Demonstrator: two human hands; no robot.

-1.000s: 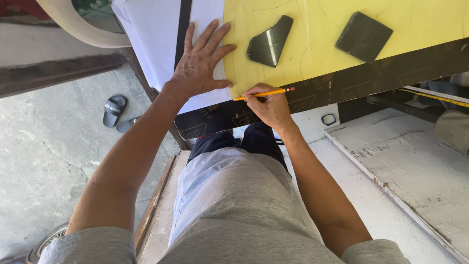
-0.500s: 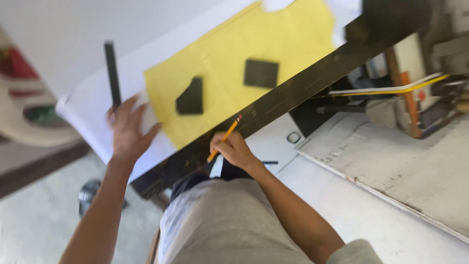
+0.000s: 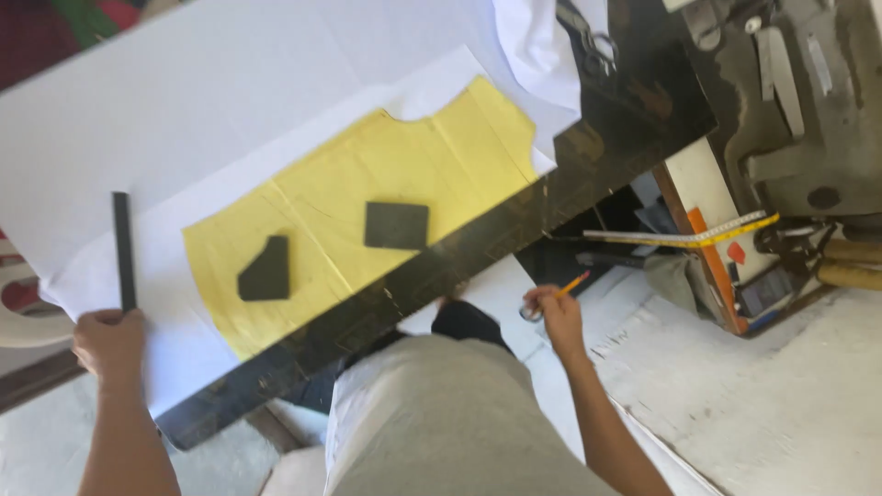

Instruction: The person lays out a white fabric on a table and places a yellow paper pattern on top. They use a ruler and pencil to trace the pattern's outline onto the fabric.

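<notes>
My left hand (image 3: 110, 342) grips the near end of a long black ruler (image 3: 122, 248) that lies on white fabric (image 3: 230, 119) at the table's left end. My right hand (image 3: 554, 313) is off the table, below its dark front edge (image 3: 478, 253), and holds an orange pencil (image 3: 571, 284) pointing up and right. A yellow paper pattern (image 3: 367, 184) lies on the white fabric, with two flat black weights on it: a five-sided one (image 3: 265, 272) and a square one (image 3: 396, 225).
A yellow measuring tape (image 3: 698, 233) hangs across a dark machine stand (image 3: 781, 110) to the right. Scissors (image 3: 597, 46) lie near the table's far right corner. Pale concrete floor (image 3: 781, 404) lies below right. My grey-clad lap (image 3: 441, 422) fills the bottom centre.
My left hand left the pattern's corner and took the end of the black ruler. My right hand with the pencil came off the table edge and moved right. The view swung left.
</notes>
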